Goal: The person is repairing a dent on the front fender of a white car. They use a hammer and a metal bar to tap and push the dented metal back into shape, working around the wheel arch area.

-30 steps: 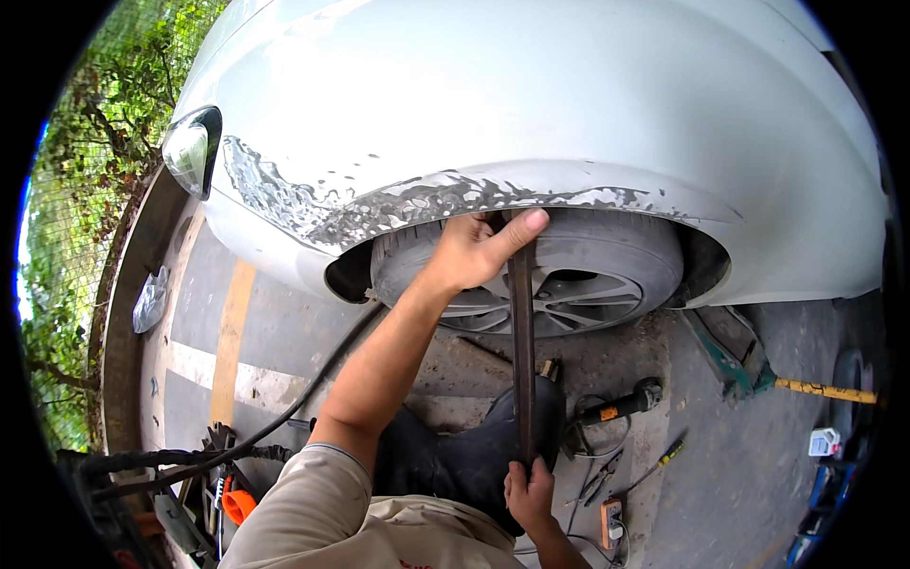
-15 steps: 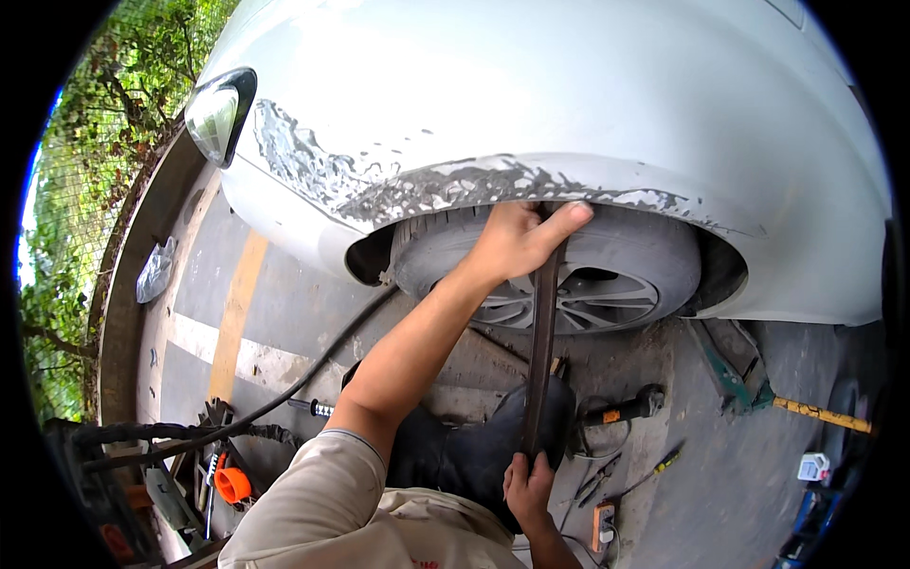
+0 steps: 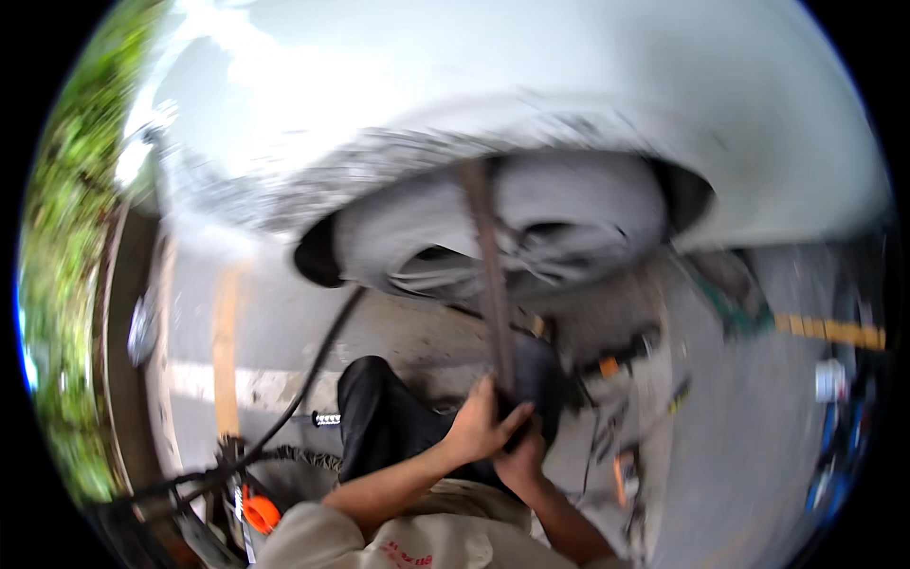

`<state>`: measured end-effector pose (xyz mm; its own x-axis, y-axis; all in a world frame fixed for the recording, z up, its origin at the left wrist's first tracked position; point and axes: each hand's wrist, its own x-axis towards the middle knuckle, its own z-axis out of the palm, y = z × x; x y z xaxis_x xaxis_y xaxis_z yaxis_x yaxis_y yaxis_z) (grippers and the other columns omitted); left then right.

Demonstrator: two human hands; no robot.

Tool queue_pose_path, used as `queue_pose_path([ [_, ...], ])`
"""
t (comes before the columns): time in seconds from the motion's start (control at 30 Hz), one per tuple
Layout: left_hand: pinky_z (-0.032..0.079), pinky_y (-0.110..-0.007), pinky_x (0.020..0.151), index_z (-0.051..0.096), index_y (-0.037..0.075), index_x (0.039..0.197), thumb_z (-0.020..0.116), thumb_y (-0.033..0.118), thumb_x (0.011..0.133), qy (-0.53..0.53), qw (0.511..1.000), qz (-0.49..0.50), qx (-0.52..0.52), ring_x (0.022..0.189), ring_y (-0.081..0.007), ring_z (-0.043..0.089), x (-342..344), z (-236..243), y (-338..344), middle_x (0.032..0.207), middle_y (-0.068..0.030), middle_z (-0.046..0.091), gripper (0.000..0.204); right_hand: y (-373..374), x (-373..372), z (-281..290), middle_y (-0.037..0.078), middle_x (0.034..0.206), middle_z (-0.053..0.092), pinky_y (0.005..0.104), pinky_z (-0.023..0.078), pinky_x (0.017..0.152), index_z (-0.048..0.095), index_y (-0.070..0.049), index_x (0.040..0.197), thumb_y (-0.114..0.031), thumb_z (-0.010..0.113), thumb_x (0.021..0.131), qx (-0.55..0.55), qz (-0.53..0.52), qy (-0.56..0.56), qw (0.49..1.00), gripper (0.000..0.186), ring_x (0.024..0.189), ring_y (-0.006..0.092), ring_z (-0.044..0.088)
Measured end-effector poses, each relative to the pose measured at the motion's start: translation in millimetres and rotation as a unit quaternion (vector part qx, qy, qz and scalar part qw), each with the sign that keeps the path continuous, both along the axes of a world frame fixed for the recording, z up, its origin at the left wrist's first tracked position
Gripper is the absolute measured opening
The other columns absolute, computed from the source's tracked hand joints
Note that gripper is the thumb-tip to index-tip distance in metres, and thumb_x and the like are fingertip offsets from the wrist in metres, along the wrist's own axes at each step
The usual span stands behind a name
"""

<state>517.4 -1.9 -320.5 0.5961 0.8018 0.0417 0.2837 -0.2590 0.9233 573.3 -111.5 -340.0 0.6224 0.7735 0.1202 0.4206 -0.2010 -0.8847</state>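
Observation:
A long dark metal bar runs down from the wheel arch in front of the wheel of a white car; its upper end meets the arch edge and may continue behind it, hidden. My left hand and my right hand are both closed on the bar's lower end, close together between my dark-trousered knees. Mottled grey scuffed patches run along the arch. The frame is blurred by motion.
A black hose crosses the floor at left beside an orange object. At right lie a power tool, hand tools, a power strip and a green metal object. A low wall borders greenery at far left.
My left hand has left the bar's upper part at the wheel arch and moved down to its lower end, beside my right hand. The view has shifted and blurred.

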Motion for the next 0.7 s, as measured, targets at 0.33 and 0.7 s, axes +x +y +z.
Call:
queue_pose_path([
  [0.33,0.040,-0.028,0.043,0.030,-0.002,0.111,0.052,0.007,0.092,-0.005,0.991,0.087,-0.106,0.048,-0.0142,0.049,6.0,-33.7,-56.3,0.069,-0.0070,0.048,0.031,-99.2,92.8,-135.5,0.004,0.080,0.063,0.0289,0.048,0.053,0.057,-0.003,0.097,-0.023,0.061,0.090,-0.145,-0.182,0.247,0.941,0.021,0.063,0.0144,0.060],
  [0.7,0.048,-0.043,0.055,0.036,-0.005,0.115,0.062,0.012,0.083,0.071,0.984,0.129,-0.098,0.061,-0.0407,0.062,-5.1,-7.3,-44.5,0.071,-0.0257,0.059,0.044,-107.0,19.6,-413.9,0.019,0.126,0.057,0.0686,0.030,0.097,0.059,-0.005,0.125,-0.042,0.041,0.093,-0.712,0.073,-0.101,0.691,0.052,0.118,0.0413,0.052],
])
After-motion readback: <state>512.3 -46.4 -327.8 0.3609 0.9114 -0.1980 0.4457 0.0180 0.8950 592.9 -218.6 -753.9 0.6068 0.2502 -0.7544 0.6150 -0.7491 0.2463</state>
